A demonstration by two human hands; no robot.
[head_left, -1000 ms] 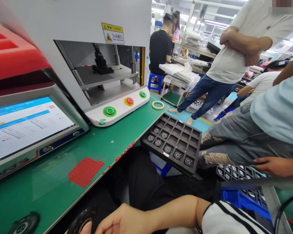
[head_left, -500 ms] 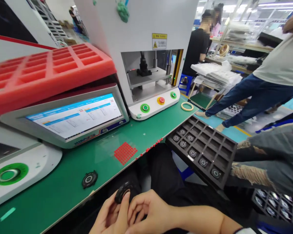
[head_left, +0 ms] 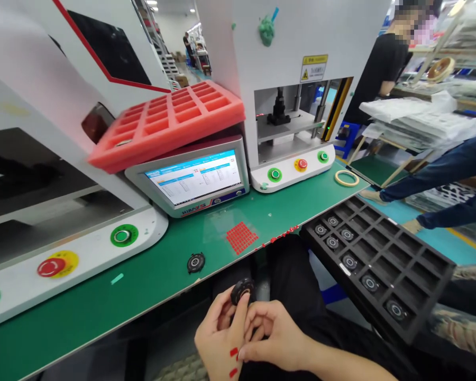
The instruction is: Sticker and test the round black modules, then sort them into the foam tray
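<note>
My left hand (head_left: 222, 323) is closed on a round black watch case back (head_left: 243, 290), its thumb pressed on the face near a copper-coloured ring. Small red stickers (head_left: 233, 351) sit on the back of this hand. My right hand (head_left: 275, 336) is curled against it, thumb tip touching one red sticker; its grip there is partly hidden. Another black watch case back (head_left: 196, 262) lies on the green bench mat (head_left: 158, 286). Beyond it is a sheet of red stickers (head_left: 241, 237), with loose red bits (head_left: 280, 234) along the bench edge.
A black compartment tray (head_left: 404, 259) at right holds several watch case backs. A screen (head_left: 196, 177) carries a red foam tray (head_left: 174, 119). Press machines with buttons (head_left: 275, 174) line the bench, and a tape ring (head_left: 346, 178) lies at the far end. People are at right.
The view has swung left, so the bench and tray appear farther right. The back of my left hand with its red stickers has come into sight. Both hands keep much the same pose.
</note>
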